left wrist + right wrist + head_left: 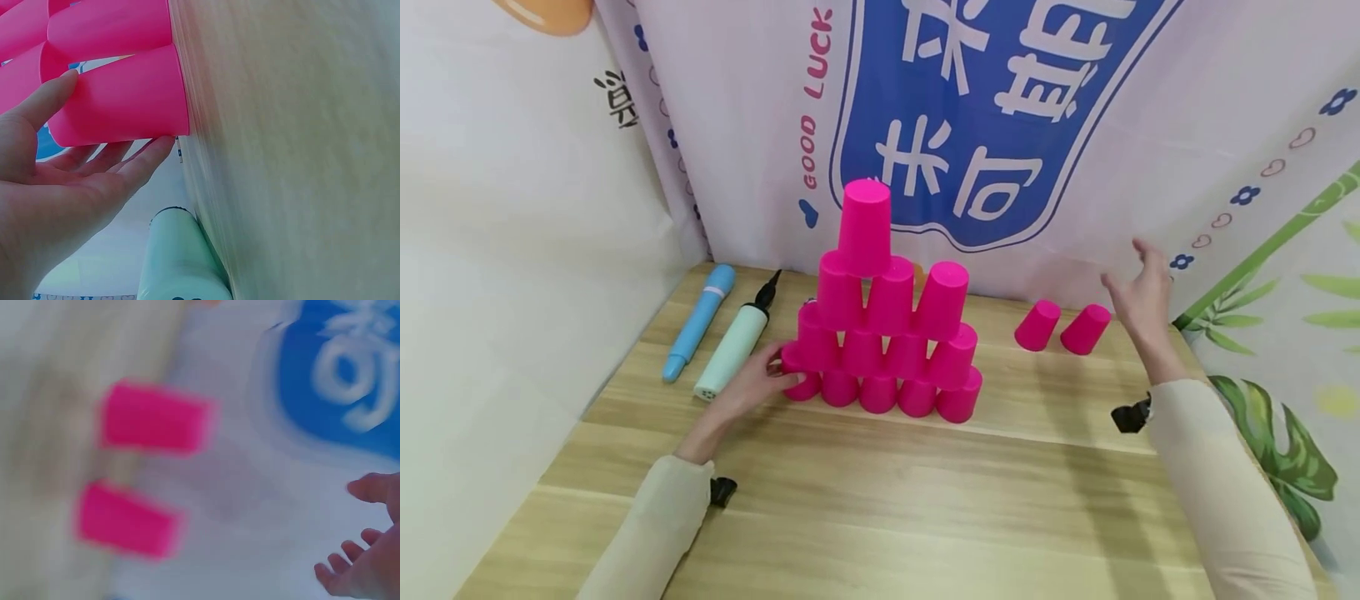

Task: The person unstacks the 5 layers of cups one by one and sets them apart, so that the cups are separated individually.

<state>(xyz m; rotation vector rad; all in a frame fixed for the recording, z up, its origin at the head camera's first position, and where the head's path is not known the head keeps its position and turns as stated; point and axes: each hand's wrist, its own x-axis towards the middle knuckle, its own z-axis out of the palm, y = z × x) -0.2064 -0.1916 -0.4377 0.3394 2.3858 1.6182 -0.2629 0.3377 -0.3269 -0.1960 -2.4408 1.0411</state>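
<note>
Bright pink cups, all upside down, form a stacked pyramid (861, 358) on the wooden table. A single top cup (865, 229) rests over the left part of a row of three. My left hand (758, 385) holds the leftmost bottom cup (125, 100), thumb on one side and fingers along another in the left wrist view. Two loose cups, a nearer-left one (1037, 325) and a right one (1086, 331), stand apart to the right. My right hand (1142, 296) is raised beside and above them, fingers spread, touching nothing; the right wrist view is blurred.
Left of the pyramid lie a pale green hand pump (733, 350) with a black nozzle and a blue tube-shaped pump (700, 321). A printed cloth (760, 167) hangs along the table's back edge. A white wall covering (512, 208) borders the left side.
</note>
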